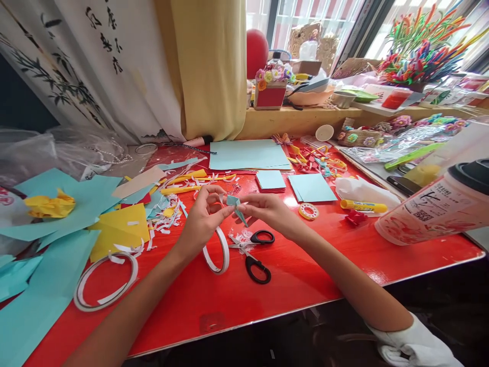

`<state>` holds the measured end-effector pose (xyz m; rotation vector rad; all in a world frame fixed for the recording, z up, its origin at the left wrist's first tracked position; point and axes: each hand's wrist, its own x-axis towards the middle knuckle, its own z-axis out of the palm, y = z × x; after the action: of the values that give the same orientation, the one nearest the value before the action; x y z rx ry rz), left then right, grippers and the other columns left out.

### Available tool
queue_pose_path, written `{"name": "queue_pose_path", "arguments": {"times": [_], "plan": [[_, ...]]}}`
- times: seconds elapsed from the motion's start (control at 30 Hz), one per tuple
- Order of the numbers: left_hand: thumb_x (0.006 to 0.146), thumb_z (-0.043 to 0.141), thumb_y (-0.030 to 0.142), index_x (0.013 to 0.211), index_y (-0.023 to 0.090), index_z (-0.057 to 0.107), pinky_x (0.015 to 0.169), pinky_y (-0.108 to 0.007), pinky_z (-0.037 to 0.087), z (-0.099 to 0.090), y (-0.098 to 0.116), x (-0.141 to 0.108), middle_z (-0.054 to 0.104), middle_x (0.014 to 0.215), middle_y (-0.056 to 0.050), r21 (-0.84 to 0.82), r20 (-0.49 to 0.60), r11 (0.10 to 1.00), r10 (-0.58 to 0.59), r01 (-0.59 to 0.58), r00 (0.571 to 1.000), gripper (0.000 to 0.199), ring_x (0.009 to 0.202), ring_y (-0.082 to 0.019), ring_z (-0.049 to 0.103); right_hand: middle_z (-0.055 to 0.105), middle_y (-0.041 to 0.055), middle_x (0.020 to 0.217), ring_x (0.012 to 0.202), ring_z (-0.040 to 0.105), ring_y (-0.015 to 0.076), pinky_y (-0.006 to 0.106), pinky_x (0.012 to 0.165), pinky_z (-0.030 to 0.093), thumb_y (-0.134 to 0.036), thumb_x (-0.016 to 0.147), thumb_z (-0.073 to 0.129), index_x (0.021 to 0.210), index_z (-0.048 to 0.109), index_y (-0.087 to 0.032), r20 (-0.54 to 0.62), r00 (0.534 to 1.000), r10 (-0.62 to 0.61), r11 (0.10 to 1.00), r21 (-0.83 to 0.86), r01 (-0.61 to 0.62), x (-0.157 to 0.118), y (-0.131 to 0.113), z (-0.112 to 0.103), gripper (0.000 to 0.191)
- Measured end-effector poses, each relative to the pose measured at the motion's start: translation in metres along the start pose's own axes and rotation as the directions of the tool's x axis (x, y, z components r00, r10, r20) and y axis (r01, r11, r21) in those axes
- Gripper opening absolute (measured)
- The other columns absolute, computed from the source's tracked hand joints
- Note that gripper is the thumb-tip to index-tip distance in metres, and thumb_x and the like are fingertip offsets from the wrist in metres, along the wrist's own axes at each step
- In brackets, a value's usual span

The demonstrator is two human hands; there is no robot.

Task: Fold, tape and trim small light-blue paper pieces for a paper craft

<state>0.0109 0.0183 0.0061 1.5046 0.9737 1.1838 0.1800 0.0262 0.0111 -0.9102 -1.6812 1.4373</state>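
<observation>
Between my two hands is a small piece of folded light-blue paper [242,217], its pointed end hanging down. My left hand [200,216] pinches it from the left with thumb and fingers. From the right, my right hand [267,210] grips it with thumb and forefinger, the other fingers partly hidden behind. A roll of white tape [224,251] stands on edge just beneath my left hand. Black-handled scissors [256,269] lie with spread blades on the red table [301,285], among white scraps [243,236].
Blue paper squares [311,187], a small stack [270,180] and larger blue sheets [250,154] lie beyond my hands. Another tape roll [78,293], yellow paper [122,229] and scraps spread leftward. A glue stick [362,206] and a tall drink cup [431,209] stand out at right.
</observation>
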Motion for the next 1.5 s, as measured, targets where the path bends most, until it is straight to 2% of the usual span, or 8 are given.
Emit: {"name": "queue_pose_path", "arguments": {"times": [0.13, 0.33, 0.6, 0.8, 0.97, 1.17, 1.4, 1.5], "plan": [[0.075, 0.06, 0.028, 0.093, 0.023, 0.043, 0.053, -0.018, 0.038, 0.0, -0.002, 0.001, 0.051, 0.083, 0.002, 0.001, -0.036, 1.0, 0.015, -0.015, 0.999, 0.025, 0.066, -0.008, 0.052, 0.065, 0.005, 0.071, 0.069, 0.065, 0.0141, 0.028, 0.067, 0.053, -0.034, 0.076, 0.06, 0.079, 0.06, -0.012, 0.092, 0.991, 0.097, 0.991, 0.081, -0.104, -0.001, -0.002, 0.001, 0.022], [0.079, 0.053, 0.04, 0.098, 0.025, 0.05, 0.035, -0.017, 0.02, 0.001, 0.004, -0.001, 0.042, 0.062, 0.005, -0.076, -0.132, 0.995, -0.074, 0.065, 0.989, 0.025, 0.042, -0.004, 0.032, 0.066, 0.0078, 0.078, 0.07, 0.064, 0.015, 0.029, 0.066, 0.054, -0.036, 0.075, 0.06, 0.08, 0.063, -0.011, -0.156, 0.986, 0.058, 0.992, 0.119, -0.04, 0.001, 0.004, 0.003, 0.025], [0.076, 0.058, 0.029, 0.097, 0.022, 0.057, 0.038, -0.017, 0.026, 0.016, 0.009, -0.011, 0.053, 0.066, 0.003, -0.257, -0.043, 0.963, -0.102, 0.087, 0.994, 0.022, 0.043, -0.003, 0.032, 0.061, 0.003, 0.071, 0.066, 0.061, 0.0131, 0.027, 0.057, 0.054, -0.036, 0.076, 0.058, 0.08, 0.063, -0.013, -0.27, 0.963, -0.006, 0.988, 0.15, 0.048, -0.001, 0.009, 0.017, 0.023], [0.074, 0.061, 0.025, 0.113, 0.023, 0.05, 0.039, -0.016, 0.027, 0.021, 0.008, -0.014, 0.056, 0.065, 0.004, -0.347, -0.078, 0.931, -0.145, 0.109, 0.986, 0.041, 0.044, -0.003, 0.032, 0.06, 0.0008, 0.067, 0.065, 0.059, 0.0114, 0.024, 0.06, 0.052, -0.029, 0.082, 0.049, 0.076, 0.061, -0.015, -0.331, 0.93, -0.16, 0.986, -0.091, 0.138, -0.004, 0.015, 0.029, 0.019], [0.074, 0.062, 0.025, 0.111, 0.018, 0.048, 0.038, -0.015, 0.027, 0.021, 0.007, -0.014, 0.06, 0.066, 0.002, -0.411, -0.097, 0.903, -0.182, 0.127, 0.979, 0.04, 0.042, -0.003, 0.034, 0.064, 0.001, 0.068, 0.064, 0.063, 0.0123, 0.023, 0.059, 0.051, -0.02, 0.083, 0.046, 0.082, 0.063, -0.017, -0.33, 0.908, -0.257, 0.929, -0.342, 0.139, -0.006, 0.018, 0.03, 0.017], [0.074, 0.062, 0.026, 0.113, 0.016, 0.051, 0.039, -0.015, 0.028, 0.018, 0.008, -0.013, 0.061, 0.067, 0.0, -0.404, -0.109, 0.904, -0.201, 0.141, 0.974, 0.042, 0.042, -0.002, 0.035, 0.067, 0.0017, 0.07, 0.063, 0.065, 0.0123, 0.021, 0.057, 0.05, -0.021, 0.084, 0.047, 0.087, 0.063, -0.017, -0.305, 0.892, -0.334, 0.865, -0.475, 0.161, -0.006, 0.019, 0.031, 0.017], [0.074, 0.061, 0.029, 0.113, 0.015, 0.054, 0.04, -0.017, 0.03, 0.017, 0.005, -0.011, 0.06, 0.072, -0.001, -0.369, -0.079, 0.915, -0.207, 0.165, 0.975, 0.042, 0.045, -0.003, 0.038, 0.064, 0.0014, 0.064, 0.058, 0.061, 0.0109, 0.021, 0.054, 0.047, -0.021, 0.082, 0.049, 0.083, 0.063, -0.016, -0.273, 0.918, -0.289, 0.888, -0.436, 0.15, -0.006, 0.015, 0.029, 0.015], [0.074, 0.061, 0.028, 0.112, 0.016, 0.054, 0.04, -0.017, 0.03, 0.015, 0.008, -0.011, 0.059, 0.073, -0.001, -0.372, -0.091, 0.915, -0.201, 0.154, 0.975, 0.041, 0.045, -0.003, 0.037, 0.062, 0.0015, 0.065, 0.055, 0.057, 0.0094, 0.021, 0.053, 0.046, -0.028, 0.082, 0.049, 0.081, 0.062, -0.015, -0.245, 0.95, -0.194, 0.951, -0.286, 0.12, -0.003, 0.011, 0.025, 0.018]]}}
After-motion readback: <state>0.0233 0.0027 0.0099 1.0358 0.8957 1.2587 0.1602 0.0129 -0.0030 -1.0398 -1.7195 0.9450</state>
